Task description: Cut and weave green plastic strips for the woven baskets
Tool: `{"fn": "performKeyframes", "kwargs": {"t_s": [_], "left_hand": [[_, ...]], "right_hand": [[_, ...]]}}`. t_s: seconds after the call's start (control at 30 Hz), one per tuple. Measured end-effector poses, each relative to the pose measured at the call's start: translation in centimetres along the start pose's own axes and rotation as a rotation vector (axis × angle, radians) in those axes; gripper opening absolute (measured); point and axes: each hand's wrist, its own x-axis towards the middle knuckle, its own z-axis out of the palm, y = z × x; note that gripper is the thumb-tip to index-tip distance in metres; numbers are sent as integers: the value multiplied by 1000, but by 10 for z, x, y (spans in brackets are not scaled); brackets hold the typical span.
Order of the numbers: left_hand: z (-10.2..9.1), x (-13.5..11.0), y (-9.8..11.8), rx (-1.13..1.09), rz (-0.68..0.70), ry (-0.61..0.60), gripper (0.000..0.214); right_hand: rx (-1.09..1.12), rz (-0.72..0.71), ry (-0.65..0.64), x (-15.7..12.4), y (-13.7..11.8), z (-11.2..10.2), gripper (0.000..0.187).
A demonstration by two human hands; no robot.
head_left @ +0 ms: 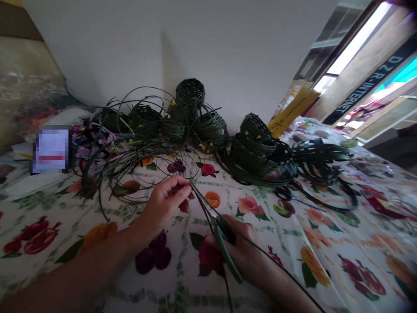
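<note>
Left forearm (pixel 74 269) and right forearm (pixel 286 287), nearest the camera, enter from the bottom edge. Left hand (pixel 164 202): fingers (pixel 177 189) pressed together, thumb and forefinger pinching a thin dark green strip (pixel 200 198). Right hand (pixel 237 250): fingers curled through the handles of green-handled scissors (pixel 221 234), blades pointing up to just beside the pinch. Under both hands: fruit-print tablecloth (pixel 286 243). Farther out on the cloth: a tangle of loose green strips (pixel 140 174), running into small woven green baskets (pixel 190 93) with loose ends; a stack of similar baskets (pixel 257 148); black-handled scissors (pixel 283 193), lying flat. Behind: yellow envelope (pixel 293 108), white wall (pixel 97 43).
</note>
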Motion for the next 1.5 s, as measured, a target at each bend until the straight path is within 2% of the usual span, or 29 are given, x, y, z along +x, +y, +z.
{"fn": "performKeyframes", "kwargs": {"t_s": [0.13,0.33,0.6,0.87,1.1,1.3,1.5], "left_hand": [[-2,2,1,26,20,36,11],[-5,2,0,29,31,-13,9],[-3,3,0,-98,-92,-65,10],[-6,8,-8,-176,-140,-60,9],[-7,17,-17,-217,-222,19,14],[-7,22,-22,-215,-178,43,14],[-6,23,-18,-271,-142,139,15]], "right_hand": [[-11,-42,11,-1,2,2,39],[-9,-42,-17,-1,0,1,34],[-31,-5,-37,-3,-3,-5,36],[-27,-66,5,0,2,2,40],[-67,-21,-7,10,0,2,44],[168,-24,-103,23,6,-6,39],[181,-25,-153,23,5,-12,32]]}}
